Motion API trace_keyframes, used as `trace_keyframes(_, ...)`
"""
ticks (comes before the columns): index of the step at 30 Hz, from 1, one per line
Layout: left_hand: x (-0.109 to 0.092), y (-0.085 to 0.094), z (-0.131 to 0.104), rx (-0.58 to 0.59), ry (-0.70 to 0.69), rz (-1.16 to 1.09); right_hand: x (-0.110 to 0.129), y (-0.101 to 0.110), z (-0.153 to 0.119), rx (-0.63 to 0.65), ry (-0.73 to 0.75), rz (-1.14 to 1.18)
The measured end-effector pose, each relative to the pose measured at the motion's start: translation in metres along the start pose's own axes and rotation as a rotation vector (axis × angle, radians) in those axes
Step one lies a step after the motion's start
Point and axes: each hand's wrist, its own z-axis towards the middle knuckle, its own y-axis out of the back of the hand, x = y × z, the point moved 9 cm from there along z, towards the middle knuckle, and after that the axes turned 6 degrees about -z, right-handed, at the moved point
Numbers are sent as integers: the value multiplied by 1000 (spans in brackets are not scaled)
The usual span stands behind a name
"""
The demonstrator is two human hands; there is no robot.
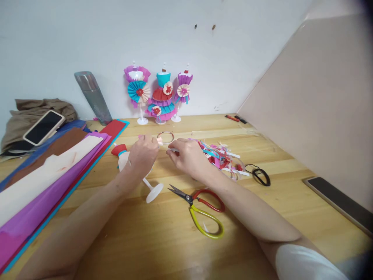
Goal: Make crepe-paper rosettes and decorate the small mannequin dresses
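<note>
My left hand (143,154) is closed, pinching a small pale pink piece of crepe paper (160,141) whose end sticks out past the fingertips. Close by on the right, my right hand (190,156) is also closed, with a thin pale strip (174,149) showing at its fingertips. Under my left hand lies a small white dress form, its top wrapped in red paper (119,149) and its round stand (154,193) tipped toward me. My left hand and wrist hide its middle. Scissors (189,199) with one red and one yellow handle lie open below my right hand.
Three dressed miniature forms (163,93) stand by the wall. Paper scraps (223,155) and a black hair tie (261,177) lie right of my hands. Coloured paper sheets (55,171), a phone (44,127) and a bottle (93,97) are left; another phone (339,202) lies right.
</note>
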Motion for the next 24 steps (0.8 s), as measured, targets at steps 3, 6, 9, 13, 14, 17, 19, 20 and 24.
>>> trace_keyframes(3,15,-5,6,48,55,-136,-2,-3,1,52,-7,11)
trace_keyframes(6,36,-9,12,31,166,-405,-2,-4,2,85,4,22)
trace_keyframes(9,54,-24,11,35,376,-919,2,-6,2,98,26,14)
trace_keyframes(13,55,-36,6,56,549,-1477,1,-12,2,115,31,-1)
trace_keyframes(14,55,-35,6,49,548,-1519,0,-13,2,117,34,-2)
trace_keyframes(17,61,-28,7,-18,537,-1414,2,-11,0,93,62,-16)
trace_keyframes(19,65,-27,8,-59,533,-1283,8,-7,-2,75,90,-46)
trace_keyframes(20,66,-29,8,-70,535,-1244,11,-6,-3,73,100,-71)
trace_keyframes(24,63,-27,8,-107,428,-966,24,-5,-9,100,131,-189)
